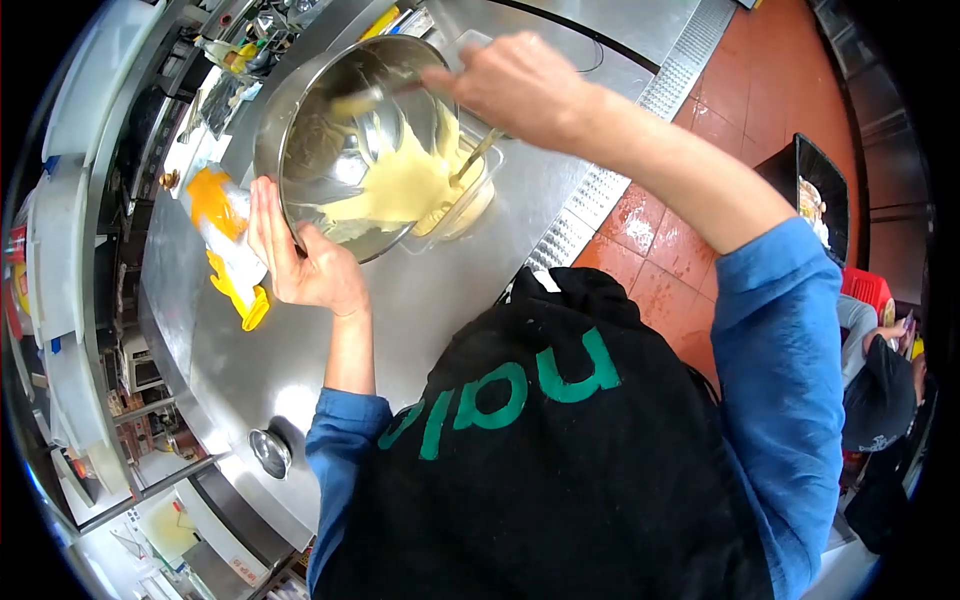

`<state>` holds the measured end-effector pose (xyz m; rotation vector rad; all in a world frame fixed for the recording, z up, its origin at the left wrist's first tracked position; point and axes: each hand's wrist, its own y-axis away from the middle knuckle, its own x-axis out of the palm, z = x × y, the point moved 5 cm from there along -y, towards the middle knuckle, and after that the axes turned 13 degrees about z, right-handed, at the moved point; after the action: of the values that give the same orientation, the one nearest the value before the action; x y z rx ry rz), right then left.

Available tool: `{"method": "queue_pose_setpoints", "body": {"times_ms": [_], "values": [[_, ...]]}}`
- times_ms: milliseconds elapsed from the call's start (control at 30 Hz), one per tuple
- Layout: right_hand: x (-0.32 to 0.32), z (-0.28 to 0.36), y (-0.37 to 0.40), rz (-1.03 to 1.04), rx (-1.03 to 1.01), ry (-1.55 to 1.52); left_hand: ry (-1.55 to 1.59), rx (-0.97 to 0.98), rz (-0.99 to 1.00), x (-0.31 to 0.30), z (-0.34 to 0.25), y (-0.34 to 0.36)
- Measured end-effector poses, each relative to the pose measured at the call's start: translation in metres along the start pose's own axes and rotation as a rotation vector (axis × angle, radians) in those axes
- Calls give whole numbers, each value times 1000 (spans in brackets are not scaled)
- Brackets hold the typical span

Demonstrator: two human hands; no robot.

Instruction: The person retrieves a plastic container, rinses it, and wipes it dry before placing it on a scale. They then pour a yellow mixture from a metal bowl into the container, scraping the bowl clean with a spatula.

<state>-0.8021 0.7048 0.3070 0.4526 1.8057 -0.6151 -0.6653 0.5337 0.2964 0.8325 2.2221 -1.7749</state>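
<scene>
A large steel mixing bowl [270, 135] is tilted, with pale yellow creamy mixture [400, 185] spread down its inner wall toward the lower rim. My left hand [315, 268] grips the rim, thumb over the edge and fingers along the outside. In my right hand [525, 90], closed round its handle, is a spatula [357, 103] with a yellowish blade inside the bowl; motion blurs it. Against the bowl's lower rim stands a clear plastic container [470, 215] with some of the same mixture. A spoon-like utensil [482, 152] leans in the container, its lower end hidden.
Left of the bowl, an orange-and-white bag [218, 205] and a yellow cloth or glove [238, 295] lie on the steel counter [300, 350]. A small metal bowl [270, 453] sits nearer. Beyond the tiled floor [640, 215] are a black bin [805, 185] and another person [880, 385].
</scene>
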Motion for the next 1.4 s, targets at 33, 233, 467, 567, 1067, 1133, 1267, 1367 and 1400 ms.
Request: {"method": "queue_pose_setpoints", "body": {"times_ms": [33,233,467,567,1067,1133,1267,1367,1400], "values": [[12,5,-4,178,-80,-155,3,11,3,-1,1,2],[-39,8,14,-47,-256,-278,-19,-1,0,-6,12,7],[27,62,34,425,5,-1258,-27,14,-5,-5,10,9],[53,85,55,565,129,-1799,25,-21,-15,-6,10,12],[33,172,73,294,80,-1450,195,-68,20,1,18,7],[48,171,75,346,236,-1334,96,106,23,-4,18,4],[44,161,83,286,361,-1500,49,156,22,-10,22,4],[25,183,77,185,272,-1579,68,222,27,-10,16,3],[18,191,69,185,184,-1644,73,225,24,-12,14,2]]}}
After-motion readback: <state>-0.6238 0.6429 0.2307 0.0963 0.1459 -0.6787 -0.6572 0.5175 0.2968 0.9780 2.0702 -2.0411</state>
